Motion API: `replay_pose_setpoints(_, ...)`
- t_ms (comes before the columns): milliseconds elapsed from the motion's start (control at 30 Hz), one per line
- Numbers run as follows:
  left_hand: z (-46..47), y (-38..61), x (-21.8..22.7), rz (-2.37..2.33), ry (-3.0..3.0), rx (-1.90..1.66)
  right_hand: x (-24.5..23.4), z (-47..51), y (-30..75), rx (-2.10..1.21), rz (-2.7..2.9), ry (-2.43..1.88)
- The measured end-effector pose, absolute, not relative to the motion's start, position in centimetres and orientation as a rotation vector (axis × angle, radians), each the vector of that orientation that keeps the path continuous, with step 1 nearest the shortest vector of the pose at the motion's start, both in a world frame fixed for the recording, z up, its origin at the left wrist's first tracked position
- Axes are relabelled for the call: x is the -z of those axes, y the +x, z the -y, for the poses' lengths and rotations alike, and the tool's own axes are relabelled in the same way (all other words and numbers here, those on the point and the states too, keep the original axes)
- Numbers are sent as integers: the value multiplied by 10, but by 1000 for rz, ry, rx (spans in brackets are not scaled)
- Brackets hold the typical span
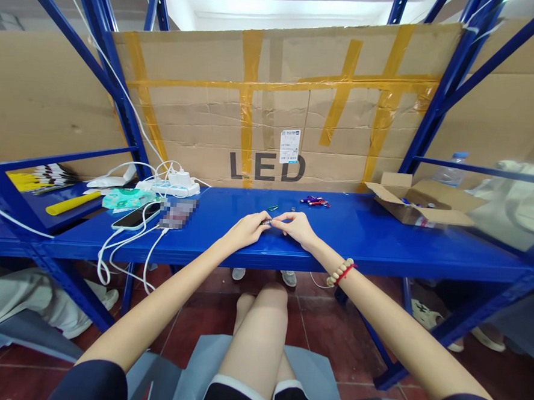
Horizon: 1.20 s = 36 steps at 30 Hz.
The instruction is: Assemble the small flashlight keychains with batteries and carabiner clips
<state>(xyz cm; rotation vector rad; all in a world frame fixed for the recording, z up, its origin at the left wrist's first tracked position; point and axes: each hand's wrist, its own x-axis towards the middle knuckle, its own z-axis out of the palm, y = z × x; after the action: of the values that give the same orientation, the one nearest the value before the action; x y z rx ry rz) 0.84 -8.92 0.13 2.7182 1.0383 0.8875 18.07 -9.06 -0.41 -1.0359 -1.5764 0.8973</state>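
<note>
My left hand rests at the front part of the blue table, fingers closed on a small metallic piece with a dark and greenish look. Its exact kind is too small to make out. From the other side my right hand pinches at the end of the same piece with thumb and forefinger. Just beyond the hands lie a small green metal-looking item and a tiny part. Farther back is a small heap of shiny red and purple items.
An open cardboard box with small things inside stands at right. On the left are a phone, white cables, a power strip, a green packet and a yellow rod. A tall cardboard sheet closes off the back.
</note>
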Motion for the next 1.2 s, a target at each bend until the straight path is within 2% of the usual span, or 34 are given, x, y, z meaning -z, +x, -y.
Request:
replay_pose_setpoints(200, 91, 10, -2, -1146, 2713, -910, 3, 90, 182, -958, 1537, -1097)
replay_pose_setpoints(433, 90, 7, 2, -1005, 2806, -1001, 2, 86, 185, -1053, 1590, -1104)
replay_pose_setpoints(600, 91, 7, 0, -1074, 2806, -902, 3, 87, 184, -1052, 1590, -1096)
replay_pose_setpoints(967, 93, 12, -1, -1290, 2716, -1009, 5, 85, 180, -978, 1599, -985)
replay_pose_setpoints(1200, 94, 12, -2, -1380, 2656, -1017, 11, 81, 181, -781, 1563, -902)
